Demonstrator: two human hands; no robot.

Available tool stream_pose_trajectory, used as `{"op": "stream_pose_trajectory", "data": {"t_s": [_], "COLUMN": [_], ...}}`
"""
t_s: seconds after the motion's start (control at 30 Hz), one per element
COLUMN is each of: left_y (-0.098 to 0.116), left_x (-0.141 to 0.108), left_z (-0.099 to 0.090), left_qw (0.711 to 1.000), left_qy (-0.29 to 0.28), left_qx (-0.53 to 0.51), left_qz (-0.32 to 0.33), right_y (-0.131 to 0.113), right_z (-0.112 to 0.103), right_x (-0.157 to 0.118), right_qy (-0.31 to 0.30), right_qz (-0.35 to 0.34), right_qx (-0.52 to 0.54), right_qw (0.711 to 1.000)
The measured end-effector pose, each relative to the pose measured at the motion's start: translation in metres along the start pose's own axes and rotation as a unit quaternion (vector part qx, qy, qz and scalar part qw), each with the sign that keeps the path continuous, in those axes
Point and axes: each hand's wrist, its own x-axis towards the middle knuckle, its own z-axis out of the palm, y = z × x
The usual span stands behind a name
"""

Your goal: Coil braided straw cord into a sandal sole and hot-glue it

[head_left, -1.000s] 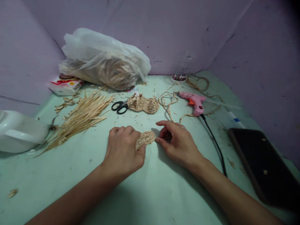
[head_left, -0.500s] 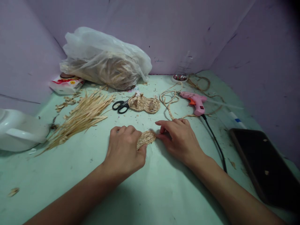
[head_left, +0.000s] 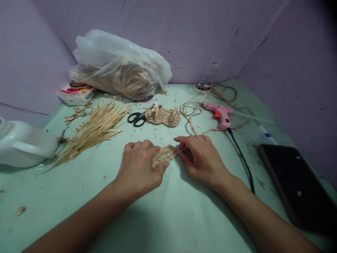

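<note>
My left hand [head_left: 142, 160] grips a small oval piece of coiled, braided straw [head_left: 165, 155] just above the table, its thumb along the near edge. My right hand [head_left: 201, 154] is at the right end of that piece. Its thumb and a finger pinch a thin pale strand [head_left: 181, 150] that runs to the straw; whether it is fibre or glue I cannot tell. Behind the hands lies a larger figure-eight straw piece [head_left: 165, 118] with small decorations on top. Black-handled scissors [head_left: 139, 119] touch its left side, their blades partly hidden.
A pink glue gun [head_left: 219, 114] with a black cord lies to the right, near braided straw cord [head_left: 191, 109]. Further right is a phone [head_left: 297, 182]. Loose straw [head_left: 94, 130], a white jug [head_left: 25, 144] and a plastic bag [head_left: 121, 66] stand left and back. Beads [head_left: 203, 86] sit in a dish.
My right hand has drawn slightly away from the straw piece, and a thin strand now shows between them. My left hand keeps its grip. The view has shifted slightly.
</note>
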Motion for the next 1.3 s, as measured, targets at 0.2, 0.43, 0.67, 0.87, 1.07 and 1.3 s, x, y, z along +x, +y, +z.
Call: {"op": "stream_pose_trajectory", "data": {"t_s": [0.2,0.43,0.67,0.87,1.07,1.3], "left_y": [-0.019,-0.037,-0.045,-0.046,-0.042,-0.020], "left_x": [0.003,0.003,-0.003,-0.004,-0.006,-0.013], "left_z": [-0.025,-0.035,-0.038,-0.033,-0.029,-0.020], "left_qw": [0.988,0.983,0.985,0.987,0.988,0.996], "left_qy": [0.025,0.035,-0.004,0.020,0.017,-0.005], "left_qx": [-0.144,-0.143,-0.125,-0.107,-0.114,-0.090], "left_qz": [-0.042,-0.107,-0.121,-0.119,-0.101,-0.006], "right_y": [-0.004,-0.015,-0.032,-0.029,-0.031,-0.031], "right_z": [-0.006,-0.009,-0.004,0.003,0.006,0.007], "right_x": [-0.003,0.016,0.041,0.047,0.046,0.044], "right_qy": [0.046,-0.046,-0.220,-0.241,-0.242,-0.223], "right_qz": [-0.026,-0.105,-0.115,-0.096,-0.093,-0.094], "right_qx": [0.035,0.100,0.052,0.057,0.045,0.023], "right_qw": [0.998,0.988,0.967,0.964,0.965,0.970]}}
